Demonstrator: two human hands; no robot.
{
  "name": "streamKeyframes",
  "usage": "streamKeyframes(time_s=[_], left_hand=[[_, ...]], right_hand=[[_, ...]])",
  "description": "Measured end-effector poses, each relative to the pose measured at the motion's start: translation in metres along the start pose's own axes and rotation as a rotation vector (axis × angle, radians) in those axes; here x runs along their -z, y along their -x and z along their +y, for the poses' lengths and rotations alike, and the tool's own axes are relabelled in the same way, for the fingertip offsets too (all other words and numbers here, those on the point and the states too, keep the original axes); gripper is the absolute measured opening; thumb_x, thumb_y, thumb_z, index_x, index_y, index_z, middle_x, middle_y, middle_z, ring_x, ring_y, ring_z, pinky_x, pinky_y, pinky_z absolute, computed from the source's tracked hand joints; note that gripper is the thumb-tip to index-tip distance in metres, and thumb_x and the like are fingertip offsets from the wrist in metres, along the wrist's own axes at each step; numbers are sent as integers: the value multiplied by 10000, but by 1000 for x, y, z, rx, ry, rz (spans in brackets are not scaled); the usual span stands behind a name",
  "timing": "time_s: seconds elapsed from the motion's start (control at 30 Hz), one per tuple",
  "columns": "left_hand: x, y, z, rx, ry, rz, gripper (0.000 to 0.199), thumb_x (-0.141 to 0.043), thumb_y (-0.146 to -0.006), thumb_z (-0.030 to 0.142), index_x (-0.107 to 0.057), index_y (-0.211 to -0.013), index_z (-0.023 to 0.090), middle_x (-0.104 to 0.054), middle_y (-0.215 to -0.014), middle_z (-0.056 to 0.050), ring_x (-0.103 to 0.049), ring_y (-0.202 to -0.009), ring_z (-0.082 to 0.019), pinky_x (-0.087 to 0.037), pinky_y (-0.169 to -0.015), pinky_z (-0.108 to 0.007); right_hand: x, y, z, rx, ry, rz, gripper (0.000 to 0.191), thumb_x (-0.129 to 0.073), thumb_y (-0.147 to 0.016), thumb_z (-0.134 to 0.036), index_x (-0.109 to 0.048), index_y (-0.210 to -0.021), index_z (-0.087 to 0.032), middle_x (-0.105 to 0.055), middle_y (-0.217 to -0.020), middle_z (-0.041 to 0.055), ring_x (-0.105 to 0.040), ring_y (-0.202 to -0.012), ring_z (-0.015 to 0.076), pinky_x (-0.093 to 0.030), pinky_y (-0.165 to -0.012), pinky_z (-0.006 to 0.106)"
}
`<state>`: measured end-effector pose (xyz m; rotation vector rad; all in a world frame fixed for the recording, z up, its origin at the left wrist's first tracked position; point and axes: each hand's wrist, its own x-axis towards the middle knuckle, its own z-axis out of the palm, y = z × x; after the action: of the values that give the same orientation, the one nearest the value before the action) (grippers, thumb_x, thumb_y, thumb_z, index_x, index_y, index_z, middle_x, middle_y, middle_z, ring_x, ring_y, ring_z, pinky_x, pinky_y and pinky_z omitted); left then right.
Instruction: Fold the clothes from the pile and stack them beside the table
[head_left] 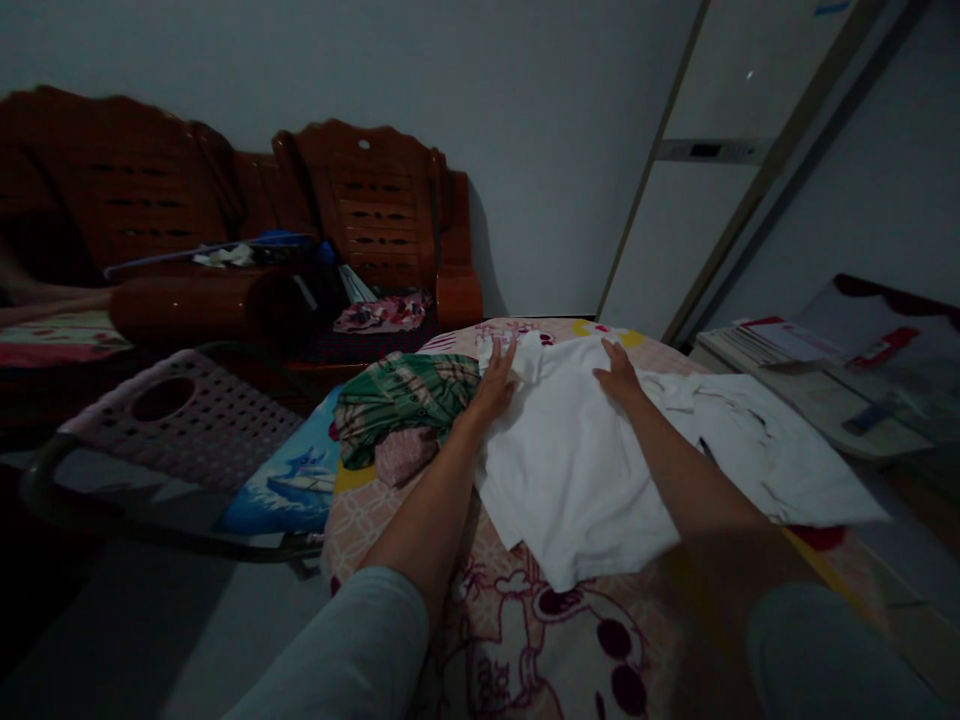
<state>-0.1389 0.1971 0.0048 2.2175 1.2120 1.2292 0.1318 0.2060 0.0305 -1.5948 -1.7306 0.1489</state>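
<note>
A white garment, perhaps a shirt, lies spread on a patterned cloth with cartoon figures. On its upper left edge rests my left hand, open, with the fingers stretched out. My right hand touches the upper right edge, its thumb and fingers apart. Right of it is another white garment with dark markings, partly behind my right forearm. A crumpled green plaid garment lies left of my left hand, with a dusty pink cloth bunched under its near side.
At left stands a chair with a pale woven back and a blue printed cushion. Carved wooden seats line the wall, with a pink patterned cloth on one. Another person's legs show at far left. Papers lie at right.
</note>
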Motion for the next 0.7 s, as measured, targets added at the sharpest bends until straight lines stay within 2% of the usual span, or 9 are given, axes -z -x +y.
streamKeyframes(time_s=[0.03, 0.1, 0.2, 0.27, 0.4, 0.5, 0.6, 0.63, 0.7], left_hand=[[2, 0, 0, 35, -41, -5, 721, -527, -808, 78, -317, -1491, 173, -170, -1615, -164, -154, -1501, -259, -262, -1172, -435], [9, -1, 2, 135, -138, 25, 629, -509, -830, 88, -392, -1446, 133, -327, -1550, -182, -298, -1451, -244, -288, -1158, -394], [21, -3, 6, 310, -275, 20, 453, -512, -852, 124, -551, -1303, 114, -604, -1298, -158, -561, -1218, -227, -387, -1066, -336], [28, -3, 7, 381, -343, -11, 377, -529, -851, 138, -618, -1218, 124, -681, -1145, -126, -622, -1093, -220, -421, -1001, -307], [34, 2, 8, 431, -407, -21, 277, -559, -851, 142, -674, -1101, 115, -708, -1042, -112, -627, -1006, -211, -428, -923, -275], [35, 7, 12, 454, -421, -7, 209, -557, -871, 159, -685, -1015, 79, -704, -1017, -123, -614, -957, -204, -418, -894, -273], [32, 11, 18, 439, -421, 11, 223, -523, -910, 206, -686, -996, 80, -705, -997, -116, -613, -929, -191, -416, -880, -264], [30, 13, 21, 430, -424, 4, 227, -523, -910, 220, -690, -992, 90, -707, -992, -112, -617, -925, -190, -419, -877, -262], [28, 15, 27, 411, -444, -46, 222, -526, -896, 224, -700, -975, 110, -713, -991, -111, -628, -933, -196, -430, -868, -259]], right_hand=[[1, 8, -5, 9, 45, -75, 570, -563, -746, -159, -573, -1316, -144, -515, -1435, 140, -448, -1344, 278, -345, -1127, 446], [7, 25, -15, 3, 79, -185, 457, -554, -770, -148, -653, -1216, -148, -578, -1377, 121, -480, -1318, 253, -354, -1119, 397], [22, 54, -30, 36, 72, -277, 311, -536, -808, -168, -733, -1049, -176, -711, -1167, 91, -624, -1122, 230, -450, -1007, 351], [33, 74, -38, 27, 36, -297, 260, -552, -801, -182, -752, -968, -183, -757, -1004, 70, -681, -948, 218, -499, -884, 318], [55, 113, -43, 15, -31, -323, 184, -568, -799, -248, -731, -763, -171, -726, -693, 41, -657, -667, 177, -467, -642, 253], [73, 137, -43, -12, -19, -334, 268, -571, -817, -327, -653, -610, -178, -648, -555, 22, -587, -548, 146, -402, -563, 243], [93, 159, -40, -28, 61, -313, 293, -589, -806, -351, -614, -569, -180, -619, -541, 18, -560, -547, 145, -380, -564, 252], [100, 166, -38, -28, 64, -348, 266, -593, -796, -333, -622, -582, -178, -623, -556, 19, -565, -563, 150, -384, -569, 254], [114, 180, -35, -16, -2, -495, 161, -602, -768, -279, -661, -657, -179, -664, -635, 21, -596, -622, 161, -415, -595, 254]])
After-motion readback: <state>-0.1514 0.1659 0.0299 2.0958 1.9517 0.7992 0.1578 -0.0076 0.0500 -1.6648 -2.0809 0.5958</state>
